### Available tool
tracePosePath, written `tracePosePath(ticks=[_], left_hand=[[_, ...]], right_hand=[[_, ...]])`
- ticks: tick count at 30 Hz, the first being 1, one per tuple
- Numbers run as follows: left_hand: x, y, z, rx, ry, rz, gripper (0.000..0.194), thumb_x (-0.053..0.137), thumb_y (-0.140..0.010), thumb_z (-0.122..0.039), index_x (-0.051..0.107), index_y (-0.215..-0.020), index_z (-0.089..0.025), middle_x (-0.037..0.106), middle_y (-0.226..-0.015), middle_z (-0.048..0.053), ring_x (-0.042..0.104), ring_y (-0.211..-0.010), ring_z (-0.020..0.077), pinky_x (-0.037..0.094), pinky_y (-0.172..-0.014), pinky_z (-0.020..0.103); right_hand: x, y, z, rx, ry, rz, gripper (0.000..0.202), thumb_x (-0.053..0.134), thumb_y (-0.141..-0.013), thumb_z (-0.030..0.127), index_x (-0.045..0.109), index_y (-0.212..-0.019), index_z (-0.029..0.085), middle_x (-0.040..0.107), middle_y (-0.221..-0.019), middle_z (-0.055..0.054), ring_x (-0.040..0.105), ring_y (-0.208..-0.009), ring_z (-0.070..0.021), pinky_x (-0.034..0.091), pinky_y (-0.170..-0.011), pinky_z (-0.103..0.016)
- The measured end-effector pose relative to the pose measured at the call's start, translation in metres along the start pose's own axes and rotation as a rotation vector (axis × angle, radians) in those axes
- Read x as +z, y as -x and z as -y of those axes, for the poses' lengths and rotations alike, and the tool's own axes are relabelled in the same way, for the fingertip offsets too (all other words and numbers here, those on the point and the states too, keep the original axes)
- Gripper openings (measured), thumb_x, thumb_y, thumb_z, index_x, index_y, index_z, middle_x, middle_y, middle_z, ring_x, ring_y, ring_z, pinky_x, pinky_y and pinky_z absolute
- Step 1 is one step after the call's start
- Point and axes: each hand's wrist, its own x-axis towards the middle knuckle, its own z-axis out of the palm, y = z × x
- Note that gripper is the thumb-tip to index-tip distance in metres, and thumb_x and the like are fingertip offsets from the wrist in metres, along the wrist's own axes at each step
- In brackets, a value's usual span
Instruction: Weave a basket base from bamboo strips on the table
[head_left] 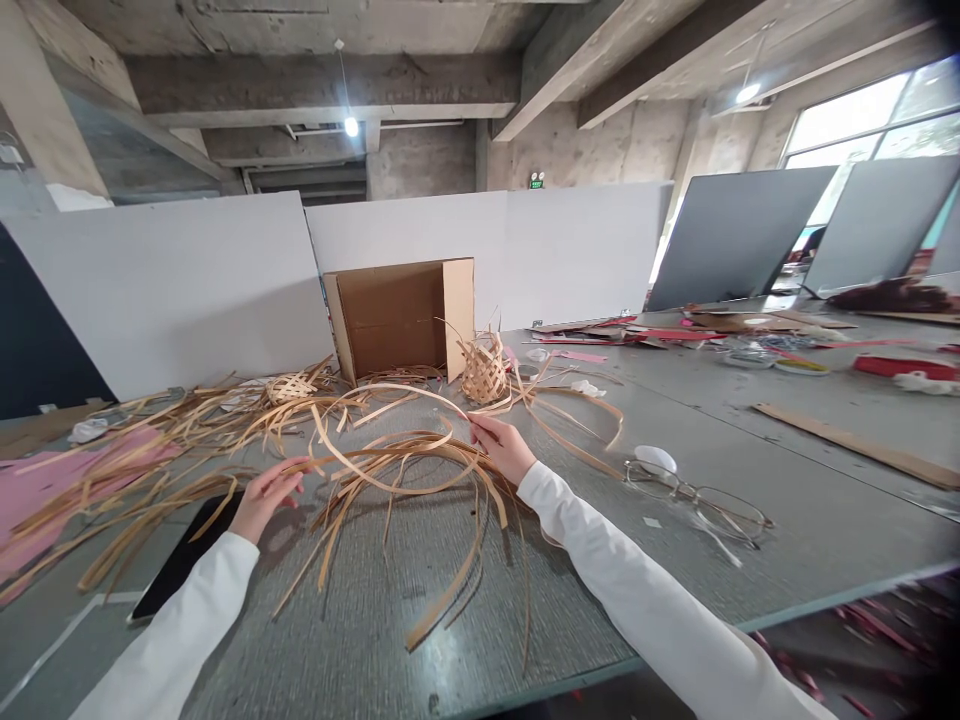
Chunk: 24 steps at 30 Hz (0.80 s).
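Above table point(352, 640): right fingers point(486, 428) pinched on strip point(420, 390).

- A workshop or craft studio, by its long worktable point(577, 640) strewn with cane-like strips point(405, 470)
- Small woven pieces point(484, 372) among the strips
- Bare concrete beams point(322, 85) overhead, hanging bulbs point(351, 126)
- Pale partition boards point(585, 250) along the table

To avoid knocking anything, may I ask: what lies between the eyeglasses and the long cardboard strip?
The head view shows only bare tabletop, crossed by a thin seam, between the eyeglasses and the long cardboard strip.
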Motion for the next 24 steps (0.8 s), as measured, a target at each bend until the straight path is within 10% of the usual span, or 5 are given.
tracePosePath(ticks=[13,24], left_hand=[[0.009,-0.005,0.016,-0.035,-0.035,-0.058,0.063,0.061,-0.061,-0.056,0.044,-0.106,-0.016,0.057,-0.094,0.009,0.060,-0.065,0.0167,0.053,-0.055,0.029],[0.006,-0.005,0.018,0.028,-0.101,-0.065,0.057,0.062,-0.061,-0.054,0.053,-0.102,-0.015,0.063,-0.083,0.007,0.062,-0.070,0.0209,0.053,-0.059,0.032]], right_hand=[[-0.002,0.003,0.000,0.003,0.220,0.158,0.031,0.041,-0.084,0.028,0.065,-0.102,0.021,0.067,-0.089,-0.006,0.061,-0.083,-0.0190,0.047,-0.077,-0.032],[-0.005,-0.004,0.001,0.117,-0.394,0.040,0.033,0.045,-0.080,0.047,0.054,-0.094,0.018,0.055,-0.069,-0.001,0.057,-0.053,-0.0133,0.053,-0.057,-0.031]])
